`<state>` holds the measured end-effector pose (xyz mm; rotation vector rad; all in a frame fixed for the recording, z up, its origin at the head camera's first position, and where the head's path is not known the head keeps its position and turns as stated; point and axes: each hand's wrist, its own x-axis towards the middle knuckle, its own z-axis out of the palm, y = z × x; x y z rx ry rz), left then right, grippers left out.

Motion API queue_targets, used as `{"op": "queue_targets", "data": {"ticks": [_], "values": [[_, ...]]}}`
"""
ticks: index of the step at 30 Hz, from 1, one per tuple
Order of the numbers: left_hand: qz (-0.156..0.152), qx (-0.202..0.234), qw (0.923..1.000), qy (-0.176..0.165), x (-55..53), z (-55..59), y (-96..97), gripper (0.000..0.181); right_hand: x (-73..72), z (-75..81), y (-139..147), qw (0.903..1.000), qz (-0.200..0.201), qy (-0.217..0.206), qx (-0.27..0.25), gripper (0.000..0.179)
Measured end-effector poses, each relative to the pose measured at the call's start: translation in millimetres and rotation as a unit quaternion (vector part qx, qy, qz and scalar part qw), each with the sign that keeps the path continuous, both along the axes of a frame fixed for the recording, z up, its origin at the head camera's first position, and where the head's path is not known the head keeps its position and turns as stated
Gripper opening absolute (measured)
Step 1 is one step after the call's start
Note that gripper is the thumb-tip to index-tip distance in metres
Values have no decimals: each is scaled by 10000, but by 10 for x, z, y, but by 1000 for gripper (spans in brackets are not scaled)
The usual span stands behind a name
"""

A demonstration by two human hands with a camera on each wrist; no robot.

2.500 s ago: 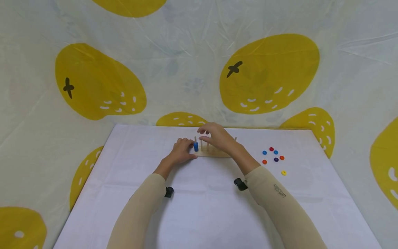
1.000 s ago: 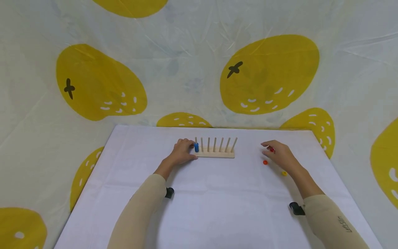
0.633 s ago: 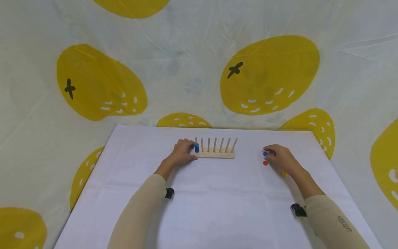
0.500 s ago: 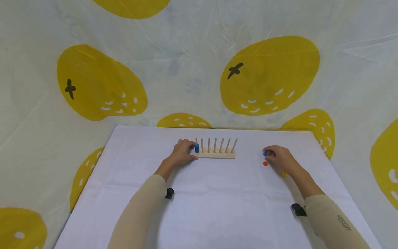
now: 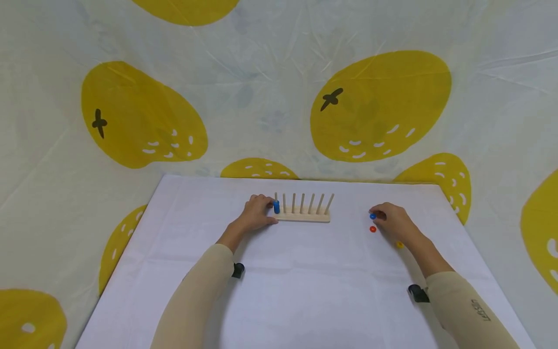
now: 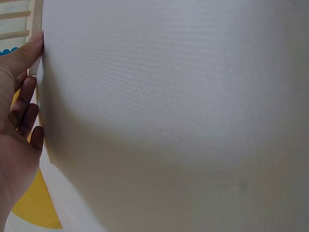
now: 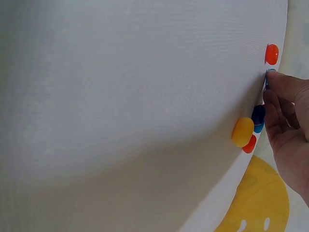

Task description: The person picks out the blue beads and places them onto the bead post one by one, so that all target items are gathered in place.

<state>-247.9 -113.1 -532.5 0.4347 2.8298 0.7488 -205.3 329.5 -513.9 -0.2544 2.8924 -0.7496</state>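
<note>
Near the back of the table, a wooden peg rack [image 5: 303, 218] carries a row of upright pegs. Blue rings [image 5: 276, 207] are stacked on its leftmost peg, and the other pegs are bare. My left hand [image 5: 255, 212] grips the rack's left end, thumb at the front edge and fingers around the far side. To the right, my right hand [image 5: 394, 223] pinches a blue ring [image 5: 372, 216] between thumb and fingertip, close over the tabletop. In the right wrist view only a sliver of that blue ring [image 7: 267, 79] shows beside the thumb.
An orange ring [image 5: 372, 229] lies just in front of the right fingertips, and a yellow ring [image 5: 399, 245] by the wrist. Under the hand, the right wrist view shows a dark purple ring [image 7: 259, 114] and another orange ring [image 7: 249, 144]. White cloth [image 5: 296, 291] covers the table.
My right hand has left the rack, moved right to the loose rings, passed from the red ring to a blue one and pinched it. My left hand has stayed at the rack.
</note>
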Motion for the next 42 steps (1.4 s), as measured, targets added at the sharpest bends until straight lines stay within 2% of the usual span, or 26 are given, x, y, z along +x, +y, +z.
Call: {"op": "queue_targets", "data": {"ticks": [19,28,37,42], "values": [[-40,-114,9999,8,-4,36,7,65,-13,14,-1,9997,149,146,107,23],[-49,-73,10000,15,7,17,-7,65,-5,178,-118,9988,247,414,-54,26],[-23,-49,10000,50,29,25,-3,65,-94,382,-325,9973,415,598,-84,25],[-7,-71,10000,39,38,37,4,65,-151,495,-427,9916,604,1129,-188,22]]}}
